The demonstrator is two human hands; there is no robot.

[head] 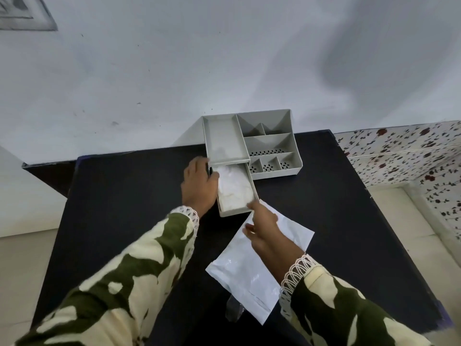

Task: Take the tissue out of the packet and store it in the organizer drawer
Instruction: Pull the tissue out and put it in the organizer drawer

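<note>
Inside open drawer (237,193): crumpled white tissue (233,188) | flat glossy packet (252,268) nearby

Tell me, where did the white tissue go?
The tissue lies in the pulled-out drawer at the front left of the grey organizer, mid-frame on the black table, between the left hand and right hand.

Long sleeves (139,265), olive-green and cream blotch print, white lace loop-trimmed cuffs (298,269)
</note>
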